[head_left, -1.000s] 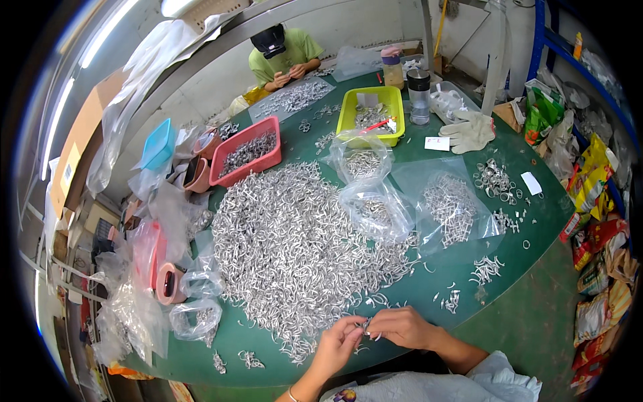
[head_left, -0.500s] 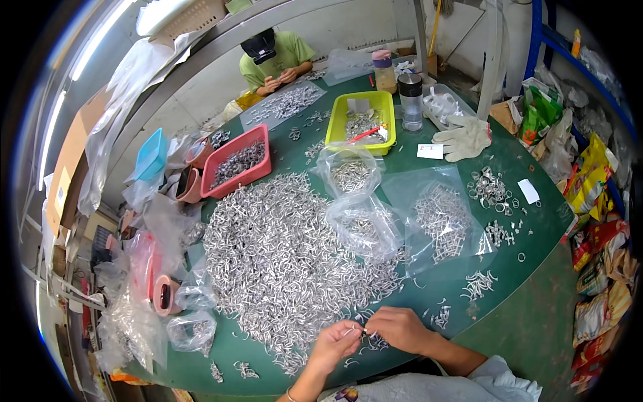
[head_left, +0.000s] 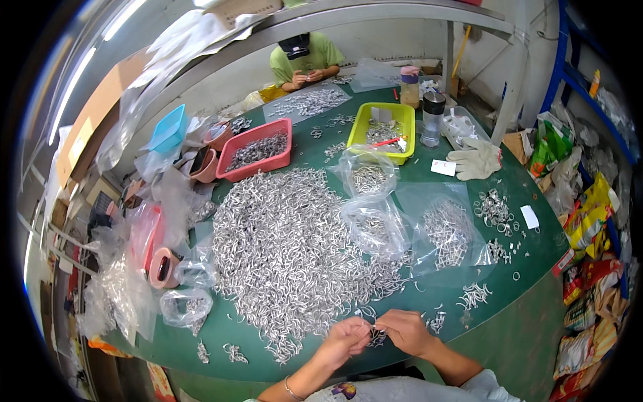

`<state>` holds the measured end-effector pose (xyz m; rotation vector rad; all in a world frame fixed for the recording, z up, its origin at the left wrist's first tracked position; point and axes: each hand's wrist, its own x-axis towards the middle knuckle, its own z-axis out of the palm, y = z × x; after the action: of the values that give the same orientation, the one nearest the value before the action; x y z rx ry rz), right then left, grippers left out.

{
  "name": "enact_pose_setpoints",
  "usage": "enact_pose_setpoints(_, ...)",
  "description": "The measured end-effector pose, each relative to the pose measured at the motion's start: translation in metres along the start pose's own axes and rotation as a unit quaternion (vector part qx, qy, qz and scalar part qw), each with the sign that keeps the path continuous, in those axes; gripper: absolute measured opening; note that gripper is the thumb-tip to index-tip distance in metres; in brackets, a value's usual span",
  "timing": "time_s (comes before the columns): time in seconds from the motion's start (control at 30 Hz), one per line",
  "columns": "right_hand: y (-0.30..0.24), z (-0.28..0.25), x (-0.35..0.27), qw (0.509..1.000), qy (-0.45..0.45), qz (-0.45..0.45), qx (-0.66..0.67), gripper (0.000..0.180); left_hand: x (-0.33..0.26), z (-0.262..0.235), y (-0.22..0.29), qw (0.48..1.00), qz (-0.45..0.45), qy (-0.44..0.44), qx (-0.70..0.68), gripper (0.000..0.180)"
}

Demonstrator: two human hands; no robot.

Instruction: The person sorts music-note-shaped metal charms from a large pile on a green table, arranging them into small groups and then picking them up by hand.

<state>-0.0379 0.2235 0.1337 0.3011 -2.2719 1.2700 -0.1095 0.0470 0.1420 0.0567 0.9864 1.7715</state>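
- pink tray [head_left: 261,169]: heaped with dull grey metal parts. yellow-green tray [head_left: 410,137]: paler parts, a pale card, and a red stick [head_left: 385,142] lying across.
- two open-mouthed clear bags at mid-table, one behind the other: far bag [head_left: 388,161] and near bag [head_left: 396,236], silvery parts in both. flat clear bag [head_left: 429,264] just right of them, parts spread inside. small clear bag [head_left: 167,308] by the left edge, parts at its right end.
- piece in hand: small metal piece [head_left: 374,327], silvery, mostly covered by the fingers; exact shape cannot be told. it sits between the two hands, above the near edge of the green table [head_left: 536,251], just off the lower right of the big pile [head_left: 281,254].
- left hand [head_left: 347,338]: thumb and fingers pinched on the piece. right hand [head_left: 406,331]: fingertips bunched, gripping its other side.
- pile parts: thin, curved, bright, too many to count.
- counts: one big pile; two small clusters at the near left edge; two bottles, dark-lidded bottle [head_left: 433,120] and pink-lidded bottle [head_left: 409,88]; one pale glove [head_left: 475,159]; one co-worker [head_left: 307,60] across the table.
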Motion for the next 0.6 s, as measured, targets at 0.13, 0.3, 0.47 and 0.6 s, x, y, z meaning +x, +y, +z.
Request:
enact_pose_setpoints(0.13,-0.019,0.013,-0.007,0.995,-0.015,0.095,0.027,0.007,-0.017,0.012,-0.017,0.912,0.235,0.126,0.312,0.002)
enact_pose_setpoints(0.3,-0.025,0.025,-0.012,0.992,-0.098,0.084,0.009,0.004,-0.033,0.007,-0.015,0.816,0.234,0.170,0.500,0.008)
enact_pose_setpoints(0.47,-0.034,0.041,-0.015,0.974,-0.179,0.123,0.067,0.012,-0.053,-0.005,-0.018,0.799,0.298,0.156,0.498,0.008)
enact_pose_setpoints(0.6,-0.037,0.052,-0.017,0.928,-0.202,0.218,0.223,0.016,-0.064,-0.019,-0.024,0.806,0.355,0.172,0.441,0.007)
